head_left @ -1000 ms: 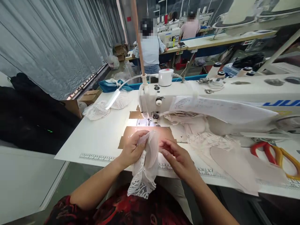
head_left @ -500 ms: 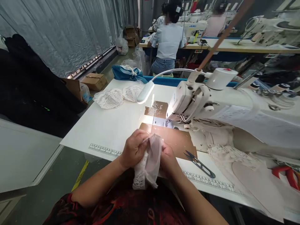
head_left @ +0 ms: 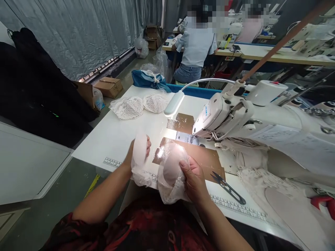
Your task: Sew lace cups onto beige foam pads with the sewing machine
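Just in front of the sewing machine (head_left: 235,115), my left hand (head_left: 136,153) and right hand (head_left: 193,177) close their fingers on the soft, light, floppy bra cups (head_left: 167,167), best gripped along the lace edge.

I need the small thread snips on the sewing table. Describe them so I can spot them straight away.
Start at the white sewing machine and drop to the brown cardboard sheet under its needle. At that sheet's near right corner lie the small dark metal thread snips, just beyond the printed ruler strip along the table edge. They are dark and slim, unlike the red-handled scissors far right.
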The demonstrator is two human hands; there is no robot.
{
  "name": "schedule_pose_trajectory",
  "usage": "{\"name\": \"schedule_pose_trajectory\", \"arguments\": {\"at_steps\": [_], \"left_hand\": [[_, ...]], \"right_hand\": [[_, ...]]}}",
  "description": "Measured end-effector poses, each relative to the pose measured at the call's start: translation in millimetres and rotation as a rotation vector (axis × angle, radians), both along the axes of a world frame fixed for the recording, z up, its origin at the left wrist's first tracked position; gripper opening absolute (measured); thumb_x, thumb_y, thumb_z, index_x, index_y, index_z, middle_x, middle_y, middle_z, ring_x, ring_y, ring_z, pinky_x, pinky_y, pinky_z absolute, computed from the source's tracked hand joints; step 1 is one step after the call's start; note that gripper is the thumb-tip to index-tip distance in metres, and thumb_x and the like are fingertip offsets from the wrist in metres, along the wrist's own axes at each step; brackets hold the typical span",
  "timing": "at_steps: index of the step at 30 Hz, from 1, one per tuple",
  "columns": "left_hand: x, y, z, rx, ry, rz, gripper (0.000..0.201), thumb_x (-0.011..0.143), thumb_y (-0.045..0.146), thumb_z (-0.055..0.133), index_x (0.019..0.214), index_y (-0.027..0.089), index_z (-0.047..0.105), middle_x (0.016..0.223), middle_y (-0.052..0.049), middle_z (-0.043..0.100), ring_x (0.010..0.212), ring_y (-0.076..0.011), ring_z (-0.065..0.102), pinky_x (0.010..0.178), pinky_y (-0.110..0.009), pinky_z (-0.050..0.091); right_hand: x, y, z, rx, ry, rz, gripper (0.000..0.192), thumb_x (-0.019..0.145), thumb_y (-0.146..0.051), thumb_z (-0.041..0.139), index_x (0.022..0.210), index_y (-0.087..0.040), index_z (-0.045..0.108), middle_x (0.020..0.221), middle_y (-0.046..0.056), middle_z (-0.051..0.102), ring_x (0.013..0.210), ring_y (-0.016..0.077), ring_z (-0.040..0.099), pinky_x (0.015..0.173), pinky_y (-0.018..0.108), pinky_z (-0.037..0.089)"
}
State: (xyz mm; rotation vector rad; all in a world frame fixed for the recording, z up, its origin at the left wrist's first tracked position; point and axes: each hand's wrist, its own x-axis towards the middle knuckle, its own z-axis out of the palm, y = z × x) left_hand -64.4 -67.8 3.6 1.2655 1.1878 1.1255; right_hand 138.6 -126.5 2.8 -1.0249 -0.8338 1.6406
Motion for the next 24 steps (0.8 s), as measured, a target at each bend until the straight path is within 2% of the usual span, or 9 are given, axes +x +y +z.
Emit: {"name": "schedule_pose_trajectory", "arguments": {"at_steps": [2, 5, 7, 10, 12, 14, 16, 20, 24], "left_hand": [[-20.3, 8.8, 11.1, 0.031, 0.167, 0.083, 0.035, 0.081, 0.055, 0.053, 0.082, 0.02, 0.058, 0.077, -0.006, 0.06, 0.081, -0.023, 0.06, 0.069, -0.035, 0.05], [-41.0, 13.8, 30.1, 0.173, 0.749, 0.213, 0.031, 0.081, 0.047, 0.055, 0.092, 0.018, 0.06, 0.099, -0.012, 0.062, 0.107, -0.0325, 0.054, 0.089, -0.046, 0.046], [-39.8, 9.8, 38.8, 0.301, 0.991, 0.158, 0.039, 0.083, 0.047, 0.054, 0.107, 0.017, 0.059, 0.122, -0.015, 0.056, 0.122, -0.0348, 0.045, 0.101, -0.052, 0.037], [-14.3, -5.8, 40.1, 0.327, 0.785, -0.228, 0.051, 0.082, 0.048, 0.059, 0.124, 0.019, 0.052, 0.133, -0.011, 0.051, 0.124, -0.0289, 0.047, 0.103, -0.044, 0.04], [9.7, -17.9, 34.4, 0.242, 0.541, -0.551, 0.041, 0.083, 0.044, 0.06, 0.115, 0.018, 0.058, 0.113, -0.008, 0.063, 0.102, -0.023, 0.06, 0.085, -0.033, 0.05], [29.8, -27.7, 28.3, 0.242, 0.425, -0.654, 0.024, 0.088, 0.036, 0.053, 0.096, 0.015, 0.063, 0.087, -0.004, 0.065, 0.08, -0.0179, 0.062, 0.07, -0.027, 0.049], [41.9, -34.2, 24.8, 0.324, 0.431, -0.574, 0.018, 0.089, 0.028, 0.05, 0.086, 0.014, 0.061, 0.077, -0.003, 0.062, 0.073, -0.0159, 0.059, 0.066, -0.025, 0.046], [46.6, -37.1, 23.3, 0.496, 0.505, -0.356, 0.011, 0.088, 0.023, 0.05, 0.094, 0.016, 0.057, 0.09, -0.004, 0.064, 0.079, -0.0159, 0.059, 0.072, -0.026, 0.045], [40.2, -30.2, 15.3, 0.418, 0.693, -0.167, 0.005, 0.084, 0.021, 0.051, 0.088, 0.018, 0.052, 0.079, -0.001, 0.061, 0.067, -0.0145, 0.056, 0.062, -0.024, 0.04]], "right_hand": [[5.9, -0.8, -0.6, 0.022, -0.019, -0.03, 0.028, 0.078, -0.044, 0.066, 0.095, -0.022, 0.062, 0.075, 0.0, 0.067, 0.06, 0.0144, 0.058, 0.056, 0.026, 0.047], [12.7, -1.5, -0.8, 0.045, -0.027, -0.047, 0.027, 0.077, -0.042, 0.067, 0.095, -0.022, 0.061, 0.075, 0.0, 0.067, 0.063, 0.0147, 0.058, 0.059, 0.026, 0.047], [14.4, -1.6, -1.5, 0.067, -0.032, -0.042, 0.027, 0.078, -0.042, 0.065, 0.097, -0.023, 0.06, 0.077, 0.0, 0.067, 0.064, 0.0151, 0.059, 0.06, 0.027, 0.047], [14.3, -1.0, -2.4, 0.123, -0.039, -0.027, 0.024, 0.077, -0.041, 0.065, 0.093, -0.022, 0.061, 0.074, -0.001, 0.063, 0.061, 0.0131, 0.055, 0.059, 0.025, 0.045], [15.9, 0.4, -0.8, 0.167, -0.055, -0.005, 0.025, 0.076, -0.042, 0.066, 0.088, -0.021, 0.061, 0.069, -0.003, 0.059, 0.058, 0.012, 0.051, 0.056, 0.024, 0.043], [20.8, 2.9, 4.0, 0.234, -0.14, 0.017, 0.026, 0.076, -0.044, 0.066, 0.086, -0.021, 0.06, 0.069, -0.002, 0.058, 0.06, 0.0128, 0.052, 0.056, 0.025, 0.043], [28.2, 5.8, 11.7, 0.345, -0.348, 0.023, 0.024, 0.078, -0.043, 0.065, 0.085, -0.021, 0.061, 0.073, 0.0, 0.06, 0.066, 0.0152, 0.056, 0.06, 0.027, 0.045], [41.8, 4.8, 28.1, 0.615, -0.879, -0.032, 0.008, 0.081, -0.028, 0.06, 0.077, -0.021, 0.061, 0.071, 0.0, 0.064, 0.068, 0.0164, 0.059, 0.06, 0.026, 0.044], [51.4, -8.6, 36.8, 0.818, -0.954, -0.289, 0.013, 0.076, -0.014, 0.059, 0.085, -0.023, 0.061, 0.084, 0.0, 0.068, 0.076, 0.016, 0.063, 0.065, 0.026, 0.046]]}}
